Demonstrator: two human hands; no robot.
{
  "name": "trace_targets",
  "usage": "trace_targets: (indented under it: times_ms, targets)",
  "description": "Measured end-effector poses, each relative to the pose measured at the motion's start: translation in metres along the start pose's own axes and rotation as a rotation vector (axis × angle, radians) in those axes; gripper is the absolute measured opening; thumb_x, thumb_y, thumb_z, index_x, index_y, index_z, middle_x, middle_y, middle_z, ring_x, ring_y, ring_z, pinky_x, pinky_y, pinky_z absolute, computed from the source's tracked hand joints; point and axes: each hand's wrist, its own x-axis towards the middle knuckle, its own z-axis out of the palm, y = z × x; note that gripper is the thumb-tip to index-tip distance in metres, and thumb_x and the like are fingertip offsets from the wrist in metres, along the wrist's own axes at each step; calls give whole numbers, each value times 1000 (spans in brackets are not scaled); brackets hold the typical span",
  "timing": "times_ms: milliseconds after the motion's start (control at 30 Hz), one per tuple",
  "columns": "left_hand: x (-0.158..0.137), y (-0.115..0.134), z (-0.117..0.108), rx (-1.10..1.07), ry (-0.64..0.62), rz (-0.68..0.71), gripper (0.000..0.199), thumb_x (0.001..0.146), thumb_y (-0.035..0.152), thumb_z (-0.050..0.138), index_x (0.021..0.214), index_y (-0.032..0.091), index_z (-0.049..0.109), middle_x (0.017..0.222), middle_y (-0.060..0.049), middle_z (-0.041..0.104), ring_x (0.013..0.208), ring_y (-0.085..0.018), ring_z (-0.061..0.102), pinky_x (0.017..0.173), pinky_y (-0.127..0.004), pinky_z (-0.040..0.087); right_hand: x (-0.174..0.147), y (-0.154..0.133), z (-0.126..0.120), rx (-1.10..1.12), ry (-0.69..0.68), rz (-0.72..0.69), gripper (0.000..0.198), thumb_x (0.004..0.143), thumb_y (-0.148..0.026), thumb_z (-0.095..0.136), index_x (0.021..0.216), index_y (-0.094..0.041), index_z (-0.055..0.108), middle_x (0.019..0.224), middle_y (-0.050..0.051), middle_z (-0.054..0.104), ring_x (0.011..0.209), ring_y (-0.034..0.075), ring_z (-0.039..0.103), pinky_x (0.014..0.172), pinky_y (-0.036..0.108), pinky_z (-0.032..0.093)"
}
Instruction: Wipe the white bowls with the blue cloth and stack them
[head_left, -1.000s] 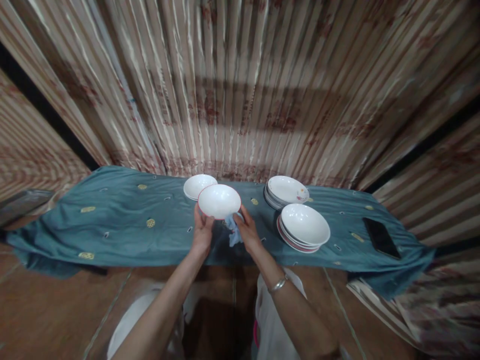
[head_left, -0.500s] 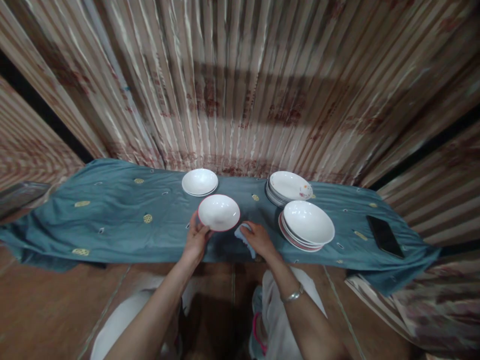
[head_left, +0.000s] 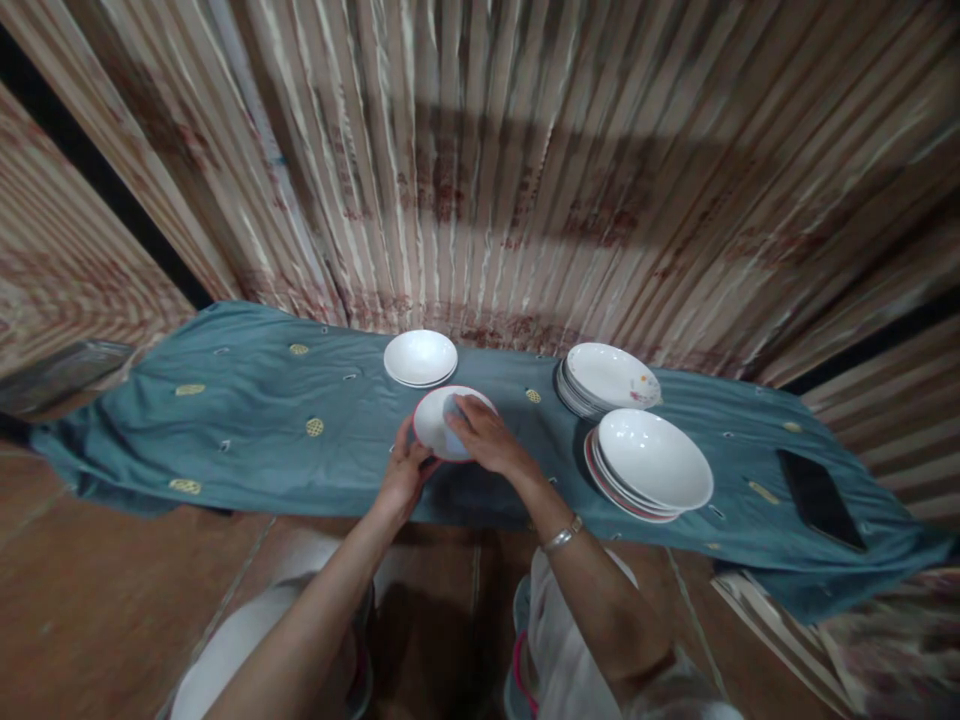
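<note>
My left hand (head_left: 406, 471) grips the near-left rim of a white bowl with a red edge (head_left: 433, 424), held tilted above the table. Inside that bowl, my right hand (head_left: 484, 434) presses a light blue cloth (head_left: 454, 408) against the surface, its fingers closed over the cloth. Just behind stands a short stack of white bowls (head_left: 421, 356). To the right of my hands is a stack of white bowls with a red-rimmed one low down (head_left: 654, 458). Farther back sits a stack of plates with a flower print on top (head_left: 609, 374).
A blue-green cloth with pineapple prints covers the narrow table (head_left: 262, 430). A black phone (head_left: 820, 497) lies near its right end. A pleated curtain (head_left: 480, 180) hangs close behind. At far left is a clear tray-like object (head_left: 64, 375).
My right hand has moved with the cloth from beside the bowl up into it. The left hand still holds the bowl. The view has shifted slightly.
</note>
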Motion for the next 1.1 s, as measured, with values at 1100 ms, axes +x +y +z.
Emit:
trace_targets:
  times_ms: [1100]
  targets:
    - [6, -7, -17, -37, -125, -39, 79, 74, 26, 74, 145, 33, 40, 118, -5, 65, 99, -20, 65, 89, -44, 58, 36, -9, 43, -165, -11, -180, 50, 92, -6, 34, 140, -6, 50, 151, 19, 42, 143, 25, 36, 119, 41, 33]
